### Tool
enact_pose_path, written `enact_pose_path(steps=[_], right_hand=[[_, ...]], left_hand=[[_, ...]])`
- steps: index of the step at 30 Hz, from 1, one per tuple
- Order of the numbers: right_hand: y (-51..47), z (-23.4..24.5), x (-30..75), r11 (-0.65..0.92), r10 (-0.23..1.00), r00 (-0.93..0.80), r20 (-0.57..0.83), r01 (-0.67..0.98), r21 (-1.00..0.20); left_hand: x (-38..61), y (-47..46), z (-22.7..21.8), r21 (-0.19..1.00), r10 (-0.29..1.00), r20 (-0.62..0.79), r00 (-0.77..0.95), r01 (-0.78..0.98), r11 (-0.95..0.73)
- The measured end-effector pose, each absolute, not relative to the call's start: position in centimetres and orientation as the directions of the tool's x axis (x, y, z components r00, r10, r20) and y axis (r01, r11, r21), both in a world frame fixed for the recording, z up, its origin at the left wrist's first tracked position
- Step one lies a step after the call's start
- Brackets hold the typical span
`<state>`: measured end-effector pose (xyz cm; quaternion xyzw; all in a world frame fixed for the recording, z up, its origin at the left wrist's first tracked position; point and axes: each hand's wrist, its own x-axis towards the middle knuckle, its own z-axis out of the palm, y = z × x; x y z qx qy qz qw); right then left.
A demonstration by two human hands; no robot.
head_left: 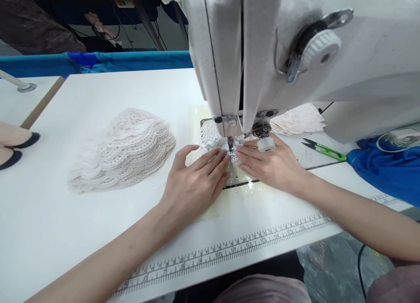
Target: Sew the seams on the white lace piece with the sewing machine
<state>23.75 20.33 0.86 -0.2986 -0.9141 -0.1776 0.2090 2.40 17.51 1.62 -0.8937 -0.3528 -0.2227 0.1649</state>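
A small piece of white lace lies under the presser foot of a white sewing machine. My left hand rests flat on the lace just left of the needle, fingers stretched forward together. My right hand lies flat on the other side of the foot, fingertips pressing the lace's edge. The two sets of fingertips nearly meet at the foot. Neither hand grips anything.
A heap of pale lace pieces sits on the white table to the left. More lace lies behind the machine. Green-handled thread snips and blue cloth are at right. A printed ruler runs along the front edge.
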Motion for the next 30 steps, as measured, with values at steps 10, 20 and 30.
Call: enact_pose_path(steps=[10, 20, 30], right_hand=[[20.5, 0.9, 23.6, 0.734, 0.502, -0.734, 0.457, 0.641, 0.223], [20.9, 0.4, 23.5, 0.689, 0.512, -0.705, 0.491, 0.679, 0.255], [21.0, 0.3, 23.4, 0.689, 0.516, -0.711, 0.479, 0.676, 0.261]], left_hand=[[2.5, 18.2, 1.5, -0.083, 0.596, 0.510, 0.621, 0.725, -0.684], [2.3, 18.5, 1.3, -0.082, 0.610, 0.490, 0.623, 0.730, -0.679], [1.7, 19.0, 1.3, -0.047, 0.641, 0.470, 0.607, 0.742, -0.668]])
